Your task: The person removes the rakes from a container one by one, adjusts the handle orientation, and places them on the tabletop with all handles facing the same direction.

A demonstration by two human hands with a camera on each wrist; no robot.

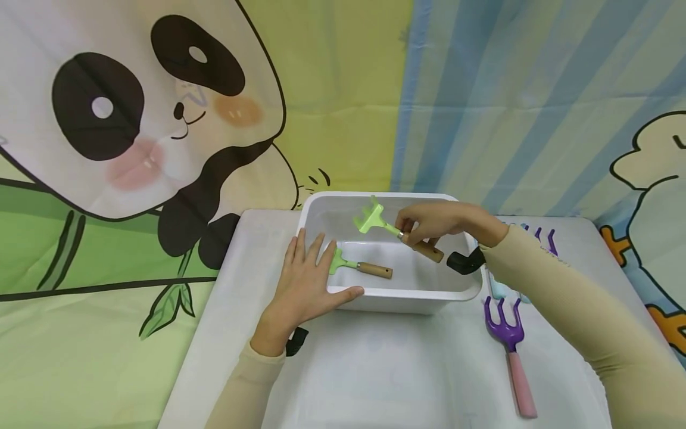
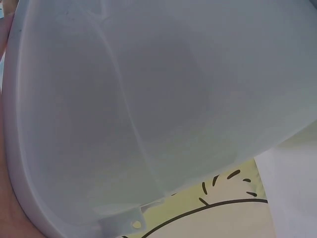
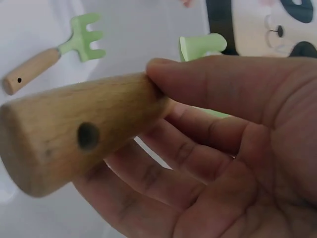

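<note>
Over the white plastic bin [image 1: 407, 294], my right hand [image 1: 436, 221] pinches the wooden handle of a small light-green hand rake [image 1: 371, 218]. The right wrist view shows the handle [image 3: 94, 129] between thumb and fingers, with a hole near its end. A second green rake [image 1: 375, 270] with a wooden handle lies on the bin floor, its tip partly hidden by my left hand. Fingers straight and spread, my left hand [image 1: 304, 283] rests on the bin's near-left rim. The left wrist view is mostly filled by the bin's wall [image 2: 158, 99].
Right of the bin, a purple hand fork [image 1: 506, 330] with a pink handle lies on the white table [image 1: 370, 369]. Beyond it are a light-blue item [image 1: 501, 291] and more purple prongs [image 1: 552, 241], partly covered by my right forearm. A printed cartoon curtain [image 1: 343, 101] hangs behind.
</note>
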